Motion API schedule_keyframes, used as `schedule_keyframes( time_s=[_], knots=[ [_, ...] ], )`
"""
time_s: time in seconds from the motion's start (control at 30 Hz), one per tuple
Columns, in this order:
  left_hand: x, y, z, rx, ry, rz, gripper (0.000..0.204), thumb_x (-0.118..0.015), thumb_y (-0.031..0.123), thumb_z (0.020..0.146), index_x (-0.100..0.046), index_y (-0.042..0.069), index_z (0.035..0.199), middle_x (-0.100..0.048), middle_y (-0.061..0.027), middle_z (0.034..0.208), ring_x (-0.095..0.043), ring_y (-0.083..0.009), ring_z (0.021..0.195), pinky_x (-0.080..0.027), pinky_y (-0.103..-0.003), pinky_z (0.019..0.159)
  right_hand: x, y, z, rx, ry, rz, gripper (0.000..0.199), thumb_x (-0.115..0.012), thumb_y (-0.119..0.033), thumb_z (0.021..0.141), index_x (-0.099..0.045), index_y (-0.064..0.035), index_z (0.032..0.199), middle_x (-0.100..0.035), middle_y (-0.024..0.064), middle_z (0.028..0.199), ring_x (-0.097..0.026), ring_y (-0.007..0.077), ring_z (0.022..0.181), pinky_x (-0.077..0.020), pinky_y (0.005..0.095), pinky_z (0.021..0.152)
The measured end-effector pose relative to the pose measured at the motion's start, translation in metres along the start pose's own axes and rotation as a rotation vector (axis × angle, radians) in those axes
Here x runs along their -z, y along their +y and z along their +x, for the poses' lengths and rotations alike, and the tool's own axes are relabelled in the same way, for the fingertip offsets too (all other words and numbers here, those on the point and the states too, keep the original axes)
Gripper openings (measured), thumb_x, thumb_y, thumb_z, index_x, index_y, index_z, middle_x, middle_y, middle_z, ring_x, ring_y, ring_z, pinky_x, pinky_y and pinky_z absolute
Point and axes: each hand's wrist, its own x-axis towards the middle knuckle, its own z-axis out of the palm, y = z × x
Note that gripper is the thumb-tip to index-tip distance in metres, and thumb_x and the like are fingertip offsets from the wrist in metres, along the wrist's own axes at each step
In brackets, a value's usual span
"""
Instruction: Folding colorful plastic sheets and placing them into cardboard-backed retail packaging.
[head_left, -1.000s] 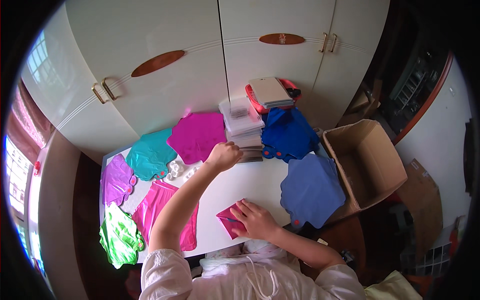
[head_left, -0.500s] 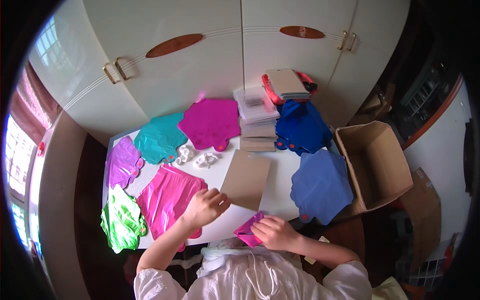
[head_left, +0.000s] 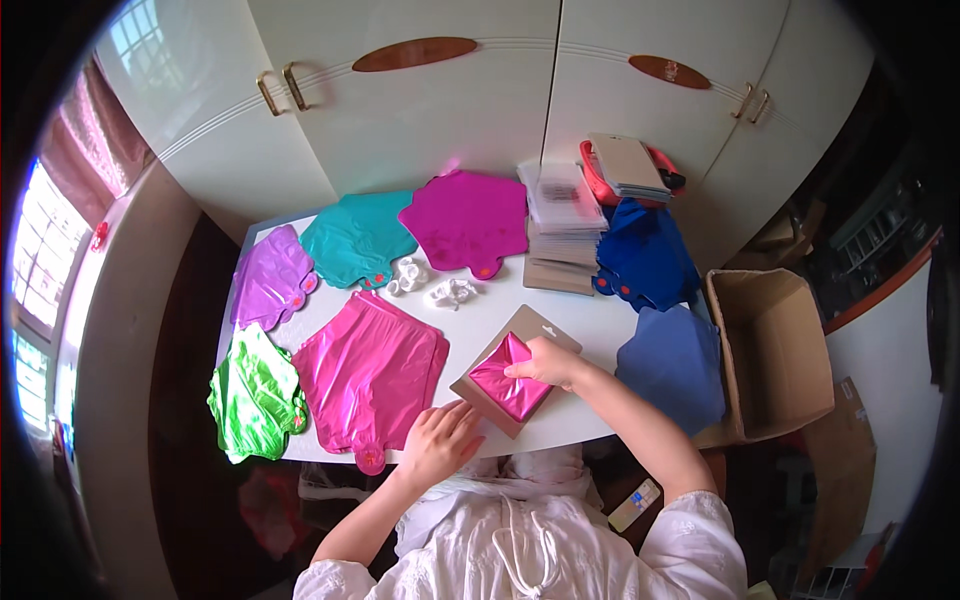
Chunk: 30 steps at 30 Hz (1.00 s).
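Observation:
A grey-brown backing card, tilted askew near the table's front edge, has a hanging slot at its far corner. On top of it lies a flat foil balloon, shiny pink and folded into a small square. My right hand grips the folded balloon at its right side, thumb on its upper face; the other fingers are partly hidden. Beside the card's near left corner rests my left hand, fingers stretched out and holding nothing. A pile of flat pink foil balloons lies just left of that hand.
Around the white table lie green, purple, teal, magenta and blue foil piles. White ribbon bundles, stacked cards and a red basket stand farther back. An open cardboard box adjoins the right edge.
My right hand has brought the folded pink balloon forward onto the card. The card has turned and come nearer. My left hand has dropped toward the front edge. The view has shifted.

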Motion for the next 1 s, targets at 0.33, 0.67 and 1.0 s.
schedule_keyframes(
  time_s=[0.33, 0.67, 1.0],
  knots=[
    [-0.012, 0.009, 0.002, -0.001, -0.161, -0.026, 0.058, -0.067, 0.035, 0.081, -0.05, 0.013, 0.132, -0.046, -0.0162, 0.135, -0.043, -0.0317, 0.128, -0.035, -0.047, 0.103, 0.001, -0.003, 0.0, -0.118, -0.089, -0.166, 0.046, -0.077, -0.018, 0.076, -0.058, 0.0087, 0.109, -0.065, 0.0142, 0.101, -0.061, 0.0171, 0.09, -0.0494, 0.0305, 0.078],
    [-0.009, 0.008, 0.012, -0.013, -0.304, 0.068, 0.068, -0.063, 0.052, 0.08, -0.047, 0.016, 0.135, -0.033, -0.0201, 0.144, -0.033, -0.0345, 0.135, -0.027, -0.053, 0.108, 0.003, -0.009, 0.001, -0.186, -0.191, -0.24, 0.042, -0.076, -0.023, 0.076, -0.061, 0.0058, 0.102, -0.067, 0.0163, 0.093, -0.065, 0.0207, 0.081, -0.0511, 0.0326, 0.075],
    [-0.008, 0.0, 0.014, -0.086, -0.342, 0.059, 0.082, -0.058, 0.065, 0.077, -0.041, 0.015, 0.139, -0.031, -0.0218, 0.146, -0.029, -0.0363, 0.137, -0.026, -0.052, 0.106, 0.008, -0.022, -0.01, 0.42, -0.022, -1.108, 0.063, -0.06, -0.045, 0.086, -0.041, -0.0149, 0.139, -0.038, 0.0147, 0.143, -0.037, 0.0288, 0.132, -0.0328, 0.0471, 0.105]
  ],
)
